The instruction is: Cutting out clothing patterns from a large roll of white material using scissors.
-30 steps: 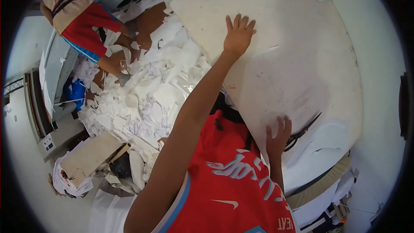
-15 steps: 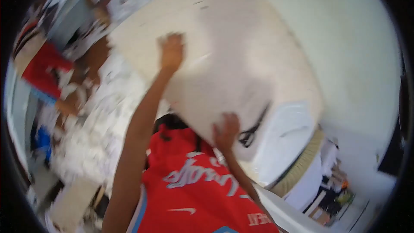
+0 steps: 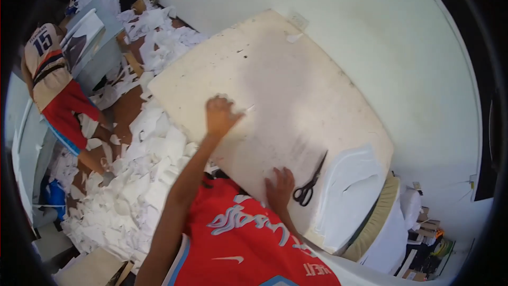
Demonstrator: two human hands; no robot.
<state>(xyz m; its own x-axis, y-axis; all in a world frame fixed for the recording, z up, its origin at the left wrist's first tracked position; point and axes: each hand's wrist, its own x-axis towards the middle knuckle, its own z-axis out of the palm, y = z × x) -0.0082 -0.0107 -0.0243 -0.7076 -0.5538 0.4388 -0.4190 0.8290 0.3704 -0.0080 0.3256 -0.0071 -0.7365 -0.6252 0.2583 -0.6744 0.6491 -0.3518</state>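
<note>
My left hand [image 3: 221, 117] is over the middle left of a cream-coloured worktable [image 3: 201, 69], fingers spread and thumb out to the right, holding nothing. Just past its thumb lies a small white sliver [image 3: 250, 108]. Near the front edge my right hand [image 3: 280, 188] rests on the tabletop with its fingers apart. Right beside it, black-handled scissors [image 3: 305, 193] lie with their blades pointing away from me. To the right of the scissors are flat, curved-edged white sheets [image 3: 349, 196] in a stack.
White scraps [image 3: 143, 180] heap on the floor to the left. Farther left, a person in red shorts [image 3: 66, 111] bends at a grey table [image 3: 98, 47]. A pale wall [image 3: 381, 47] stands behind my table. A beige roll [image 3: 373, 222] and boxes [image 3: 426, 228] are at the right.
My left hand has come nearer to me across the table, its fingers now spread. My right hand stays beside the scissors. The whole view has shifted, and the co-worker shows more fully.
</note>
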